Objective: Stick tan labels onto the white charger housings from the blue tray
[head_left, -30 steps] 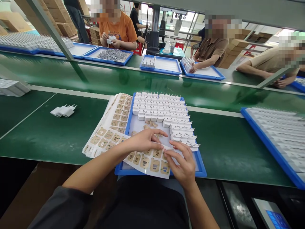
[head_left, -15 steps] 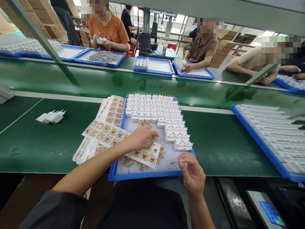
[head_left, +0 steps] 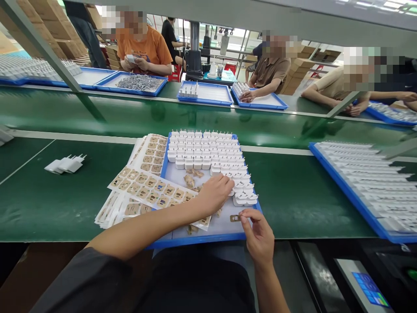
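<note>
My left hand [head_left: 215, 194] reaches across the blue tray [head_left: 208, 239], its fingers bent and closed at the edge of a white charger plug [head_left: 231, 190] in the rows. My right hand [head_left: 259, 237] pinches a small brown sticker [head_left: 234, 218] with cut-outs between thumb and fingertip, over the tray's near right corner. Under my left forearm lies a sheet of brown stickers [head_left: 143, 182], slanting from the stack onto the tray. Loose crumpled brown pieces [head_left: 189, 181] lie on the tray floor. White charger plugs [head_left: 192, 150] stand in rows, pins up.
Several loose white plugs [head_left: 67, 164] lie on the green belt at left. A second blue tray [head_left: 345, 191] full of white plugs is at right. Beyond a green divider, people sit at other trays [head_left: 208, 93]. A small screen [head_left: 369, 288] sits low at right.
My left hand has moved right, from above the sticker sheet to the plugs, and its fingers have closed. The sticker in my right hand has turned from edge-on to face-on.
</note>
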Available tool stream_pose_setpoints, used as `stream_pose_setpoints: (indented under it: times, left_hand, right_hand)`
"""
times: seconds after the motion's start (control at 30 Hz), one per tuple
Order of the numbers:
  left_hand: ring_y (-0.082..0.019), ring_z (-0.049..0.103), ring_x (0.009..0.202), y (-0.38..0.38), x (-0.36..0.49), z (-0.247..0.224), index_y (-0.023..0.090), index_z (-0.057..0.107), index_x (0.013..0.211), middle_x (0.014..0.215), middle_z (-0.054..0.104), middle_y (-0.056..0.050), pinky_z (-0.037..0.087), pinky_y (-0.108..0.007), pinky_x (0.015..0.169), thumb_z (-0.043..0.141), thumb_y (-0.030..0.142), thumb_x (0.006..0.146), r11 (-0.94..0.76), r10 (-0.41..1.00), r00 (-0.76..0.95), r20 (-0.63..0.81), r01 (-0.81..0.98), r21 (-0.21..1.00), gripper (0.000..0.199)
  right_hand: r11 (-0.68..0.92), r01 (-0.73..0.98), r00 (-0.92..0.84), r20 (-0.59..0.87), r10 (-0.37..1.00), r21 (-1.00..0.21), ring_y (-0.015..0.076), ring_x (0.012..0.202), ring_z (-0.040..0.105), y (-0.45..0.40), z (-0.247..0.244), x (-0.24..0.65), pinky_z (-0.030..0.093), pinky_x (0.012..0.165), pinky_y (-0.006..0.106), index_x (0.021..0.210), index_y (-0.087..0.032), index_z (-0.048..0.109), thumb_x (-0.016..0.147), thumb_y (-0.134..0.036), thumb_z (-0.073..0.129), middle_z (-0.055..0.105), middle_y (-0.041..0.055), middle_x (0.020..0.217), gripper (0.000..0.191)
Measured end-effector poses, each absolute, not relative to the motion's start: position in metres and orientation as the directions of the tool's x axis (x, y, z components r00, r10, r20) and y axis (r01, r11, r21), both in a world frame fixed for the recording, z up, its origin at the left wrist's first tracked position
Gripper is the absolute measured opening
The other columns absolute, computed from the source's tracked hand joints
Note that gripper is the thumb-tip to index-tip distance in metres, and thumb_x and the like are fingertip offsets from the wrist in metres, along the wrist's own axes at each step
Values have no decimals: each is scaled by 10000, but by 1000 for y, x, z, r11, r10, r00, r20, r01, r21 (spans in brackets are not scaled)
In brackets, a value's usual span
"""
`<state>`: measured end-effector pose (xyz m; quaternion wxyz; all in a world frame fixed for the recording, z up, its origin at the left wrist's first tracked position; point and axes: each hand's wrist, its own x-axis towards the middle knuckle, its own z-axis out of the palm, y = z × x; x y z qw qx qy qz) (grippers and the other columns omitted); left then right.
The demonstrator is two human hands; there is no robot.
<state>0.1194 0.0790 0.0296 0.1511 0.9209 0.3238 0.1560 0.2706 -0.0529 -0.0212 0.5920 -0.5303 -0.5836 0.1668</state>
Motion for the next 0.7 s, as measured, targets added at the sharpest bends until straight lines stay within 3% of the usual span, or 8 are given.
stream_pose_setpoints:
  times: [0.07,0.13,0.23,0.37,0.43,0.53,0.7]
  left_hand:
    - [-256,633,987,74,102,40,197,549,1021,1074,654,-89,528,-404,871,728,235,843,-519,733,671,110,448,728,255]
    - [-212,649,937,65,81,47,215,527,1046,1063,640,-57,541,-363,858,783,326,799,-182,789,614,13,213,960,372]
    - [-172,646,913,45,56,48,232,524,1097,1049,619,-35,537,-289,800,839,358,735,206,832,547,-93,-148,967,496]
    - [-175,661,880,25,41,33,251,561,1200,1016,644,-39,535,-269,747,884,379,673,436,829,523,-196,-386,813,631]
    - [-194,678,900,21,37,23,249,585,1213,1018,672,-53,543,-282,755,886,395,666,459,826,532,-187,-441,771,642]
    - [-204,690,926,19,30,13,230,634,1164,1043,707,-63,549,-294,788,900,374,649,362,836,540,-93,-416,834,597]
    - [-230,705,1003,8,25,10,207,631,1107,1097,724,-85,572,-352,874,842,286,740,-37,910,409,66,-79,996,430]
  right_hand:
    - [396,362,252,497,830,-844,195,855,672,-52,-16,265,581,761,350,970,-221,673,940,-141,609,683,52,880,106]
    - [417,277,212,479,852,-866,194,835,673,-50,-9,257,584,734,340,970,-224,676,935,-134,613,684,48,862,116]
    - [456,131,99,469,878,-880,194,809,671,-47,6,242,581,704,331,969,-235,673,923,-126,621,689,40,843,129]
    - [496,12,-38,495,868,-868,190,786,667,-42,21,221,569,716,344,972,-242,673,911,-114,624,693,32,824,150]
    - [496,-9,-55,496,867,-868,190,779,665,-40,25,214,565,712,344,967,-243,672,910,-116,624,694,32,817,147]
    - [484,-24,-61,484,873,-875,190,775,664,-38,27,208,564,701,339,957,-245,671,912,-136,627,696,31,817,125]
    - [437,-43,-50,438,897,-899,183,756,662,-38,29,204,562,670,314,931,-244,680,910,-157,640,695,27,811,98]
